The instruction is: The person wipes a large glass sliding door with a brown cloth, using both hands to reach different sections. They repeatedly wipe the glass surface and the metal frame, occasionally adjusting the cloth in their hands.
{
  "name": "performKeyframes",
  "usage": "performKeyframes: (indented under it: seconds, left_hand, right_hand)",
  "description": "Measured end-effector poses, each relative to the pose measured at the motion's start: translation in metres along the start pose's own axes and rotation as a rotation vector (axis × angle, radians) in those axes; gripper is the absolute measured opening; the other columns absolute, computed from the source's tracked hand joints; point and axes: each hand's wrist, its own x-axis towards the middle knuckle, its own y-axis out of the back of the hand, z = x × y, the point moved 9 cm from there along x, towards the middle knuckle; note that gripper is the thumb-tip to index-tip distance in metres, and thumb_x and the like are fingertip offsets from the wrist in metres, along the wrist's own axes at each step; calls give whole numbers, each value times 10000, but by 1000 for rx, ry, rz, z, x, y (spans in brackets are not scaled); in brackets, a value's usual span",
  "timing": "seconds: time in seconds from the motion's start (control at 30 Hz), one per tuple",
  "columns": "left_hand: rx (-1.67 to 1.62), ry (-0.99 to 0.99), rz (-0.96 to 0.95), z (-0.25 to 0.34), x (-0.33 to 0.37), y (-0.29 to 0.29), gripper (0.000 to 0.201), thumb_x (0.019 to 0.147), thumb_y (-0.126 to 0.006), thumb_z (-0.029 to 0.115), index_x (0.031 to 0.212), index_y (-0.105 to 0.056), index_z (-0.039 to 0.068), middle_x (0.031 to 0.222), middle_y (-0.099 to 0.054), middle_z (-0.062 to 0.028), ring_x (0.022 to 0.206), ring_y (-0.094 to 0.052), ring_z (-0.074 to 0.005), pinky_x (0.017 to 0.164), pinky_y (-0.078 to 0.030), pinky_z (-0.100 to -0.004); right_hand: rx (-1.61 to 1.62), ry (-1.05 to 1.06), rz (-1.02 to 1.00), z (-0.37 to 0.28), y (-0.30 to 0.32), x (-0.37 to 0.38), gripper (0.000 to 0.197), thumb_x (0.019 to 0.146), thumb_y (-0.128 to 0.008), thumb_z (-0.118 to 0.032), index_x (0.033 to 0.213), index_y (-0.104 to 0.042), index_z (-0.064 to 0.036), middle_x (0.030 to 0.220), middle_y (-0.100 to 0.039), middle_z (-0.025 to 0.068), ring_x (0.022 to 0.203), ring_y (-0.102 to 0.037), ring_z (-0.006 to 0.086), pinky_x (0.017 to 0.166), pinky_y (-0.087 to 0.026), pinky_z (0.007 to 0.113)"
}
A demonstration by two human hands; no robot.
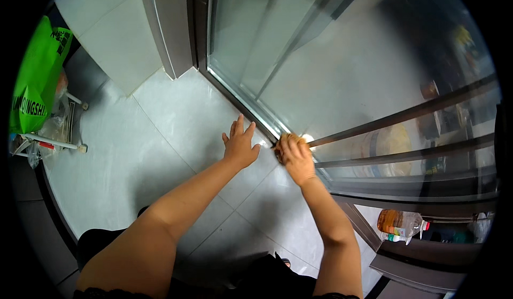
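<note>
My right hand [298, 162] is closed over a brown-orange cloth [290, 137], pressing it against the bottom corner of a glass sliding door [331, 74]. Just to the left, my left hand [240, 145] hovers above the tiled floor with its fingers spread and nothing in it. Its fingertips are close to the dark frame [235, 100] along the door's lower edge. Most of the cloth is hidden under my right fingers.
A bright green bag [33, 80] rests on a white rack [56, 141] at the left. At the lower right lies a clear bottle of amber liquid [393, 222] with a red cap. Dark bars [395, 120] cross the glass, with blurred items showing behind.
</note>
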Motion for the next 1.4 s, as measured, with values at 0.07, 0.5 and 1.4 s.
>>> performKeyframes:
  seconds: [0.07,0.5,1.4]
  left_hand:
    - [-15,15,-9,-9,3,-1,694,827,-699,246,1442,-418,88,1588,-116,-200,1446,-182,-387,1083,-177,-685]
    - [-111,86,17,-33,18,28,665,850,-668,232,1441,-404,81,1580,-140,-183,1444,-186,-365,1101,-190,-661]
    - [-258,-92,149,1,20,16,627,822,-701,174,1392,-476,40,1551,-239,-230,1377,-345,-380,1088,-352,-430]
  right_hand:
    - [19,-187,211,52,69,21,325,856,-534,-246,1144,-652,-153,1409,-469,32,1301,-402,271,1005,-327,499]
    - [-198,-242,274,30,48,87,455,891,-473,-303,1342,-533,-284,1477,-399,-64,1345,-352,216,1077,-187,515]
    - [-130,-135,-48,17,9,-52,398,864,-528,-268,1255,-594,-290,1485,-397,-69,1317,-374,206,999,-298,507]
